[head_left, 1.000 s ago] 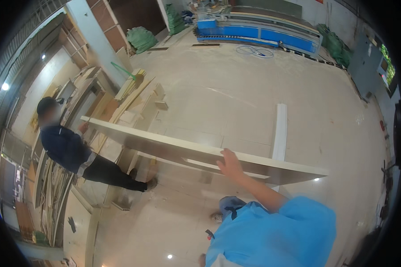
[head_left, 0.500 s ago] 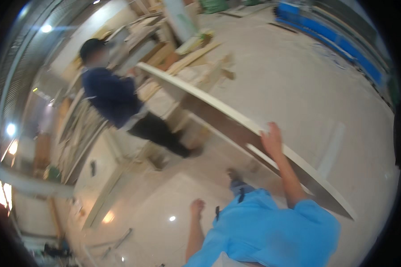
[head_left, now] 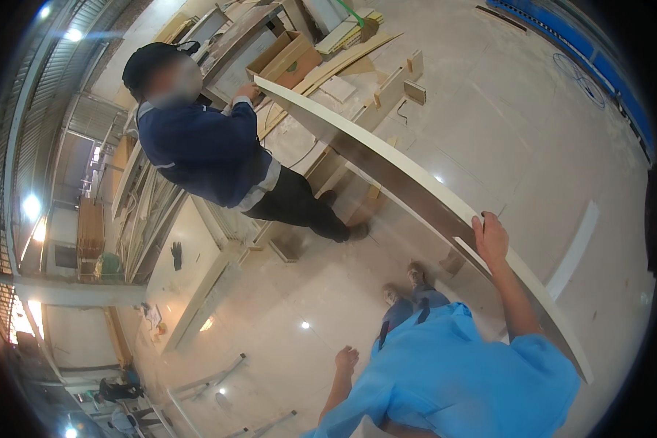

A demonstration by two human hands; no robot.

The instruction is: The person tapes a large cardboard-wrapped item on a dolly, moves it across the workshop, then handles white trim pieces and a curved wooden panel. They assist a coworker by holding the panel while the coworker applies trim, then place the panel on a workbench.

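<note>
A long pale-edged panel (head_left: pixel 387 150) with a brown face stands on its long edge, running from the upper middle to the lower right. My right hand (head_left: pixel 491 237) grips its top edge near the close end, fingers hooked over. At the far end, a co-worker in a dark blue jacket (head_left: pixel 197 150) has a hand (head_left: pixel 247 91) on the panel's corner. My left hand (head_left: pixel 347 358) hangs at my side with curled fingers and nothing visible in it, apart from the panel.
Wooden strips (head_left: pixel 328 77), a cardboard box (head_left: pixel 288 62) and short wooden pieces (head_left: pixel 390 87) lie beyond the panel. A low pale board stack (head_left: pixel 186 252) bears a dark glove (head_left: pixel 176 255). Metal legs (head_left: pixel 212 376) lie at lower left; a white strip (head_left: pixel 573 248) lies at right. Blue machinery (head_left: pixel 584 51) stands far right.
My right hand and the near end of the panel appear farther right and slightly lower. The co-worker also shows farther right, still at the panel's far end. My view has shifted.
</note>
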